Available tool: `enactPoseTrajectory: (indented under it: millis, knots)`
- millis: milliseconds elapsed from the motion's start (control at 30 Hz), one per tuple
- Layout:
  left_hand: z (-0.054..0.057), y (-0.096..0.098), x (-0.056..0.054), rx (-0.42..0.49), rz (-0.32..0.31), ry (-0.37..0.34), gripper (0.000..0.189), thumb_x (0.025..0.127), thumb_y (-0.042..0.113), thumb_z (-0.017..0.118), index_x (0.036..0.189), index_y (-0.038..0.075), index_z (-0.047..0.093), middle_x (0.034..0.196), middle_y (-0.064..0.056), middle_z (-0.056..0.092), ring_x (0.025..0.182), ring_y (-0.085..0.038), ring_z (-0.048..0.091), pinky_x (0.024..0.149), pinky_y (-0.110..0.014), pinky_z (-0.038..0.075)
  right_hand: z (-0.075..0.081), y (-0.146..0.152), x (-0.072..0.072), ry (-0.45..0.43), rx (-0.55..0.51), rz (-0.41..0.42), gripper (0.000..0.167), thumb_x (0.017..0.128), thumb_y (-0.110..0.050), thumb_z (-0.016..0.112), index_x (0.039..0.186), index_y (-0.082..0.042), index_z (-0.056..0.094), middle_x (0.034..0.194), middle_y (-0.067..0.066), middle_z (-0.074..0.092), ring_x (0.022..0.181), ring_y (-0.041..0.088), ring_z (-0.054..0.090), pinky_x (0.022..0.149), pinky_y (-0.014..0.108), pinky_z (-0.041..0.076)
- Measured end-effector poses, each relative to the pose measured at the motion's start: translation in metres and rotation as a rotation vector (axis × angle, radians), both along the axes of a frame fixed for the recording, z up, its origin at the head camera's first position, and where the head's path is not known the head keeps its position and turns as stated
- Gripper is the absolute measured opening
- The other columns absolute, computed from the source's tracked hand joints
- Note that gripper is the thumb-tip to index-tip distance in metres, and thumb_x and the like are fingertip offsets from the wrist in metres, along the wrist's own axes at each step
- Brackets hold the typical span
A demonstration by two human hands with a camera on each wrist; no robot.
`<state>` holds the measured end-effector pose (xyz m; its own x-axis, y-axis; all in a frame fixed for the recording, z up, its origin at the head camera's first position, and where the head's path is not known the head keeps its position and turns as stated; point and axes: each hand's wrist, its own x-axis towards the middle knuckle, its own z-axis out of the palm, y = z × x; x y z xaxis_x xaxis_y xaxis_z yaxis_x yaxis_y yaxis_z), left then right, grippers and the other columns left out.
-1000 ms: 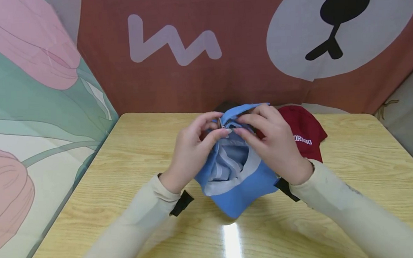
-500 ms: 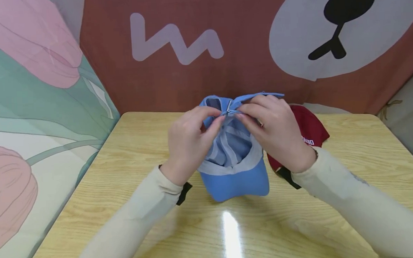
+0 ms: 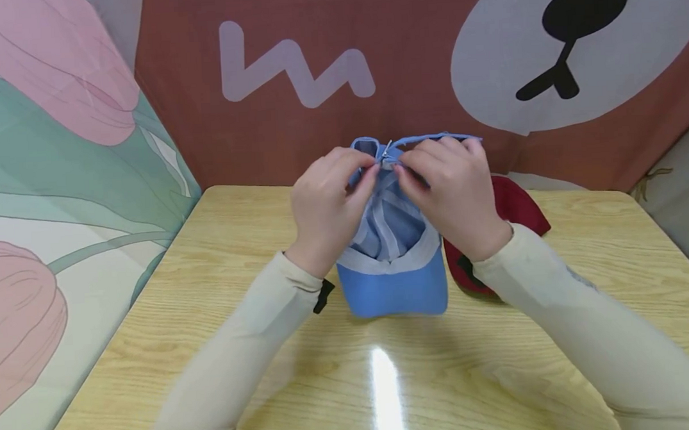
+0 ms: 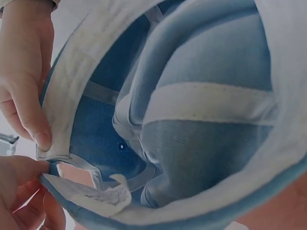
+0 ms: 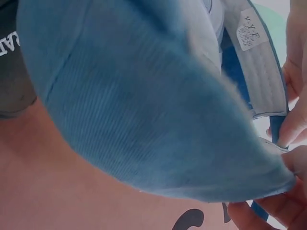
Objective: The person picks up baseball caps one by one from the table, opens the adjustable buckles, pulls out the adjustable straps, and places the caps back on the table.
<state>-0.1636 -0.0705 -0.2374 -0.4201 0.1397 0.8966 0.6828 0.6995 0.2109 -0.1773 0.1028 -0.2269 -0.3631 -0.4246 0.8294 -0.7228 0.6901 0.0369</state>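
A blue baseball cap [image 3: 394, 293] hangs above the table in the head view, its brim toward me and its lined inside showing. My left hand [image 3: 329, 206] pinches the back of the cap at the left of a small metal buckle [image 3: 387, 152]. On the buckle's other side, my right hand [image 3: 456, 197] pinches the adjusting strap [image 3: 433, 137], whose loose end runs out past that hand. The left wrist view looks into the crown, with pale seam tape [image 4: 206, 103] and the back opening. A white label [image 5: 249, 31] on the sweatband shows in the right wrist view.
A dark red cap [image 3: 517, 204] lies on the wooden table [image 3: 236, 245] at the right, partly behind my right hand and wrist. A brown printed cloth [image 3: 318, 133] stands behind the table, and a flower-print cloth [image 3: 89, 187] borders it on the left.
Both hands have raised the blue cap and moved it up the head view. Its brim, askew at first, now faces me squarely. Both hands stay at the back strap and buckle.
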Motion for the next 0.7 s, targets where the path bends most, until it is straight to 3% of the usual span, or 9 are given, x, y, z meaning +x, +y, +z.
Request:
enactPoseTrajectory:
  millis: [700]
  knots:
    - [-0.0074,0.0006,-0.0019,0.031,-0.018,-0.027,0.01,0.089,0.009,0.07,0.09,0.0,0.072,0.085,-0.009,0.069,0.064,-0.02,0.059,0.055,-0.029,0.046,-0.0031,0.0013,-0.0056,0.003,-0.019,-0.041,0.017,0.089,-0.011,0.07,0.096,0.005,0.072,0.092,0.021,0.07,0.081,0.038,0.062,0.069,0.049,0.042]
